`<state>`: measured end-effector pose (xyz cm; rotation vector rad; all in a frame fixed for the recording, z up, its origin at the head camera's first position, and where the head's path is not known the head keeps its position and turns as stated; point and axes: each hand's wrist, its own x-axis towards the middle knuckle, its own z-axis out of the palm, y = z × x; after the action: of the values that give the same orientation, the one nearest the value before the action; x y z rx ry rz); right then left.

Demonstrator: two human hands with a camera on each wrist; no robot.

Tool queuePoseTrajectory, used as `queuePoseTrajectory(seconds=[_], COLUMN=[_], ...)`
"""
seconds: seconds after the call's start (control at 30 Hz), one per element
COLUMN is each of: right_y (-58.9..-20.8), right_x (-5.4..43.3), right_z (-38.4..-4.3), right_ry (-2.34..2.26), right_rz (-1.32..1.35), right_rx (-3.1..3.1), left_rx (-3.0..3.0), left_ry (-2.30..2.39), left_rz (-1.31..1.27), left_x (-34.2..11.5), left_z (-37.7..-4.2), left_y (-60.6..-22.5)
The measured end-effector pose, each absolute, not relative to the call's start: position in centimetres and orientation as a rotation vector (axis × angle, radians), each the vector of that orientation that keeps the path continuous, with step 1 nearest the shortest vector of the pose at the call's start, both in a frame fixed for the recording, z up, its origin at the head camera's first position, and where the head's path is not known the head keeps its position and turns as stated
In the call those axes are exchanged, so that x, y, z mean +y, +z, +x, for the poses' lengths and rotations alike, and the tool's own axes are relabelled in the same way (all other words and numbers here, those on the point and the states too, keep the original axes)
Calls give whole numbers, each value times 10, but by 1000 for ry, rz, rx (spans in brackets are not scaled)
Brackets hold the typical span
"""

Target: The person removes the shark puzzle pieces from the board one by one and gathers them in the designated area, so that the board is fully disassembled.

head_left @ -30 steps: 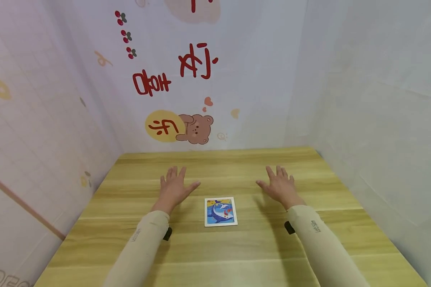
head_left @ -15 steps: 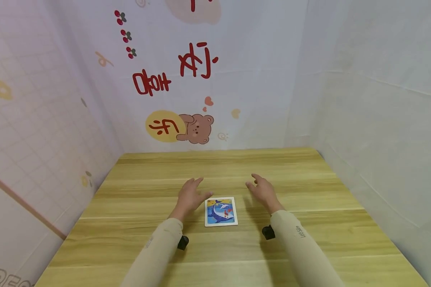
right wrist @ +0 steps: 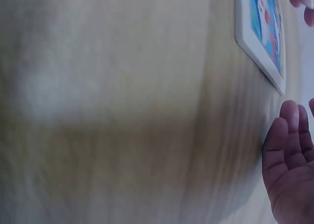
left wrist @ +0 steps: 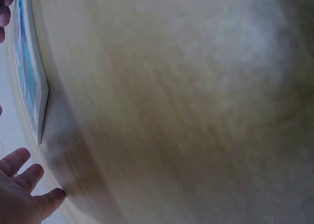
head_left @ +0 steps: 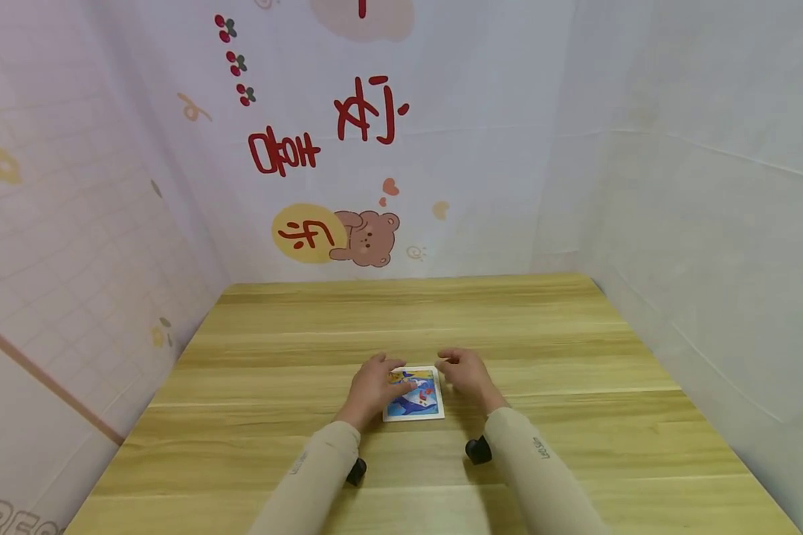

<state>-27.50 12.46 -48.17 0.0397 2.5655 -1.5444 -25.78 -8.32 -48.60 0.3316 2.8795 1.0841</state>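
Note:
A small white-bordered picture board (head_left: 418,405) lies flat on the wooden table, printed with a blue whale on a blue and yellow ground. My left hand (head_left: 372,388) is at its left side, thumb reaching over the picture and fingers relaxed. On the other side, my right hand (head_left: 467,373) hovers by the top right corner with its fingers bent loosely. In the left wrist view, spread fingers (left wrist: 30,177) show beside the edge of the board (left wrist: 30,77). The right wrist view has loosely extended fingers (right wrist: 290,128) near the board's corner (right wrist: 262,47). Neither hand grips it.
The wood-grain table (head_left: 294,319) runs up to a white back wall cloth (head_left: 482,148) printed with a bear and red characters. Pale side walls (head_left: 709,223) flank it. Black wrist cameras (head_left: 479,450) hang under both sleeves.
Both hands have come inward from wide apart and moved nearer to the picture board's two sides; their spread fingers have relaxed and bent. The board has stayed in place.

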Motion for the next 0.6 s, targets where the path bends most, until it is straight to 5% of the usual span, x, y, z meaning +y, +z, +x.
queuePoseTrajectory(seconds=[0.6], right_y=[-497], right_x=[117], right_z=[-275], right_ry=[-1469], right_rz=[5], right_rx=[2584], left_rx=[2984], left_ry=[824], left_rz=[425], left_x=[-76], left_z=[-260], left_y=[-493])
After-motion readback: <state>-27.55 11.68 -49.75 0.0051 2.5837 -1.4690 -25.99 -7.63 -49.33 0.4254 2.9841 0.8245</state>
